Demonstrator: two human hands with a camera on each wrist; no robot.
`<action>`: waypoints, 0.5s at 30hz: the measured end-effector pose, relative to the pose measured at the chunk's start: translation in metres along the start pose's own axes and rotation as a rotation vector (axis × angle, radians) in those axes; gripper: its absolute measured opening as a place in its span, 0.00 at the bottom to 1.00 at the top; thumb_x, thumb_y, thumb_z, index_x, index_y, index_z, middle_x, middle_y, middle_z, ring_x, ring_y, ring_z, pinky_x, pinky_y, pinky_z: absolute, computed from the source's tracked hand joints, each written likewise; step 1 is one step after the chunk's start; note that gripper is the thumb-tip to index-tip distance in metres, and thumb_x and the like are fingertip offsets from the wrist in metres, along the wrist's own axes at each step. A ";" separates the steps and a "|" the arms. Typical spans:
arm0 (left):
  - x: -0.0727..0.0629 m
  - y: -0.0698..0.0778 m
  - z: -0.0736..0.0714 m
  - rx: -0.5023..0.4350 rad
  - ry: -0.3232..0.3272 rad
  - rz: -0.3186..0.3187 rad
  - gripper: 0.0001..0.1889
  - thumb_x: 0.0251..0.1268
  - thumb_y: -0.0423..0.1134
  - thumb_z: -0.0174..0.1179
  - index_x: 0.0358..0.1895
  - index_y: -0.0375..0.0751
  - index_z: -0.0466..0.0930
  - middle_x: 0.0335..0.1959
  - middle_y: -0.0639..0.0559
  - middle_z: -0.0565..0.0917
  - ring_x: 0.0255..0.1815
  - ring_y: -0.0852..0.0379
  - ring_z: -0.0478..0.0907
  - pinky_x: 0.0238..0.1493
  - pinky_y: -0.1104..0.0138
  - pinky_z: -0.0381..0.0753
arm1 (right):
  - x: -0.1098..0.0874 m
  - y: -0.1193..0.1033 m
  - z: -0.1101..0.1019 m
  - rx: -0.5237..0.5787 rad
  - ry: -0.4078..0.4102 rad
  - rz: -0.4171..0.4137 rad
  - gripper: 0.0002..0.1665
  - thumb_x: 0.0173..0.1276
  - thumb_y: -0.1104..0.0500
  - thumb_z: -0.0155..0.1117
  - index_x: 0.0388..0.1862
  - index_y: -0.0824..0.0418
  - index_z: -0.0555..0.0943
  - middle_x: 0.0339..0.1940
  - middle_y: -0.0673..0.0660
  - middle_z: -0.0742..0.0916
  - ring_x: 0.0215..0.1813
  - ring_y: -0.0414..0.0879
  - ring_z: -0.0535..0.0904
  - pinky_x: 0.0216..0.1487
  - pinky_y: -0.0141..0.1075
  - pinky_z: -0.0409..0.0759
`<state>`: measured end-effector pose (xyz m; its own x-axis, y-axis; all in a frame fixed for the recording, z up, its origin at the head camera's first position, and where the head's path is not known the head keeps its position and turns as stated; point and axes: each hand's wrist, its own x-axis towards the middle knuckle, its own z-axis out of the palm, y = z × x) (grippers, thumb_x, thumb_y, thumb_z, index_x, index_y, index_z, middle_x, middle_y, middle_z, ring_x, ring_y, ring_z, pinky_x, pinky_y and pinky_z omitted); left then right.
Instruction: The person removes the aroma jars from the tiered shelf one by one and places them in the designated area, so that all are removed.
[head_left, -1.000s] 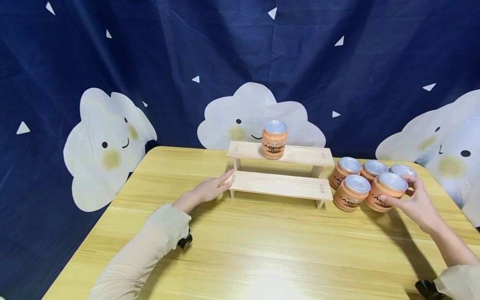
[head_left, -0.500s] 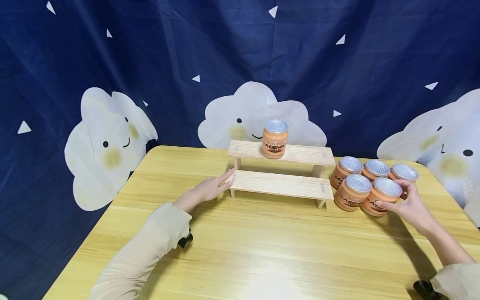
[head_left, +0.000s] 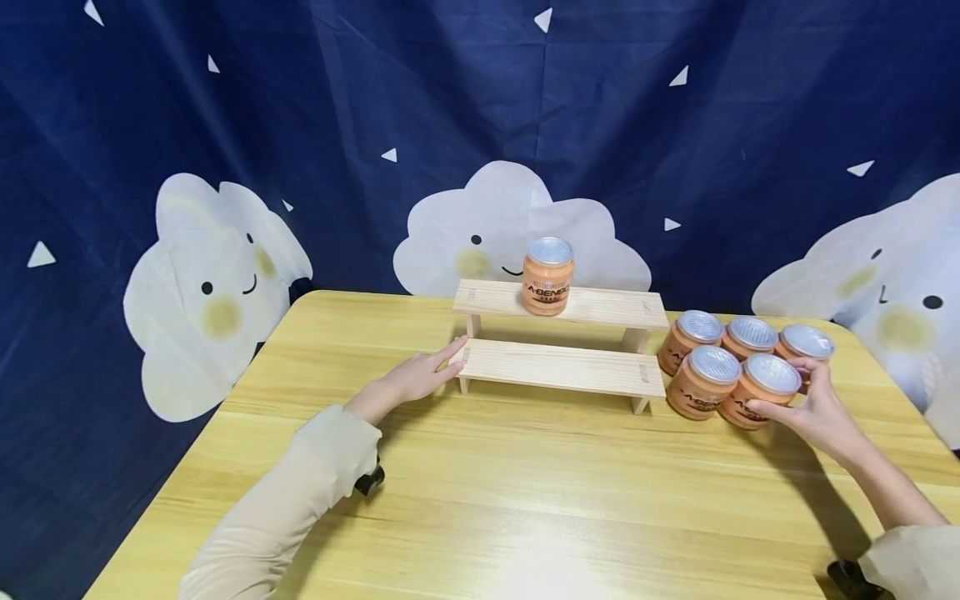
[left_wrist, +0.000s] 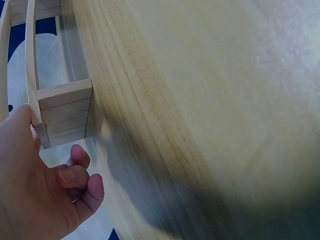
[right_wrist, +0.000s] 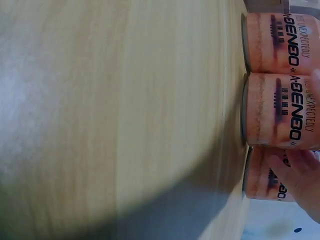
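Observation:
My right hand [head_left: 817, 412] holds an orange jar [head_left: 750, 400] with a silvery lid by its right side, thumb in front and fingers behind. This jar stands at the front right of a cluster on the table, close against the neighbouring jar [head_left: 701, 392]. In the right wrist view its printed label [right_wrist: 295, 110] faces the camera, and the fingers overlap another jar [right_wrist: 260, 172]. My left hand [head_left: 408, 379] pinches the left end of the lower wooden shelf [head_left: 555, 367]; its other fingers [left_wrist: 80, 185] curl below. One jar [head_left: 547, 279] stands upright on the upper shelf [head_left: 611, 307].
Three more jars [head_left: 750, 335] line up behind the front two, right of the two-step stand. The pale wooden table [head_left: 480, 483] extends in front. A dark blue curtain [head_left: 337, 100] with smiling clouds hangs behind the table's back edge.
My right hand has brought its jar down and left, next to the front-row jar, and it has stayed there since half a second ago. The left hand has kept its place at the shelf.

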<state>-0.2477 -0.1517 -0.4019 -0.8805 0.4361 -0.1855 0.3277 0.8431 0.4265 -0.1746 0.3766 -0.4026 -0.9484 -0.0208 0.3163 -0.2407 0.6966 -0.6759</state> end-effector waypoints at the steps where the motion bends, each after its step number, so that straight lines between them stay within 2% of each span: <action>1: 0.000 0.000 0.000 -0.001 0.000 -0.001 0.30 0.71 0.59 0.33 0.73 0.60 0.40 0.68 0.44 0.61 0.64 0.40 0.63 0.64 0.51 0.59 | 0.000 -0.001 0.000 0.006 0.005 -0.010 0.45 0.49 0.66 0.71 0.55 0.79 0.51 0.46 0.70 0.66 0.39 0.23 0.58 0.35 0.17 0.59; 5: 0.000 -0.001 0.000 0.002 0.000 0.002 0.30 0.71 0.59 0.33 0.73 0.59 0.40 0.68 0.43 0.61 0.64 0.40 0.63 0.65 0.51 0.59 | 0.004 -0.006 -0.003 0.066 0.060 -0.085 0.42 0.49 0.72 0.68 0.57 0.80 0.55 0.46 0.49 0.71 0.41 0.23 0.62 0.38 0.13 0.63; 8: -0.001 0.000 0.000 0.005 -0.001 0.004 0.30 0.71 0.59 0.33 0.73 0.59 0.41 0.67 0.42 0.61 0.64 0.40 0.63 0.64 0.51 0.59 | 0.007 -0.015 -0.007 0.104 0.090 -0.119 0.43 0.49 0.75 0.66 0.61 0.78 0.55 0.44 0.34 0.68 0.43 0.24 0.65 0.40 0.11 0.64; 15: 0.000 -0.001 0.000 0.010 0.008 0.004 0.30 0.71 0.59 0.33 0.73 0.59 0.41 0.67 0.42 0.62 0.63 0.39 0.64 0.64 0.51 0.60 | 0.020 -0.044 -0.012 0.090 0.090 -0.100 0.45 0.54 0.70 0.66 0.67 0.74 0.53 0.47 0.34 0.66 0.48 0.24 0.63 0.46 0.10 0.61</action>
<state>-0.2478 -0.1522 -0.4026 -0.8816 0.4374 -0.1770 0.3349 0.8442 0.4185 -0.1805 0.3541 -0.3583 -0.8973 -0.0197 0.4410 -0.3546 0.6271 -0.6936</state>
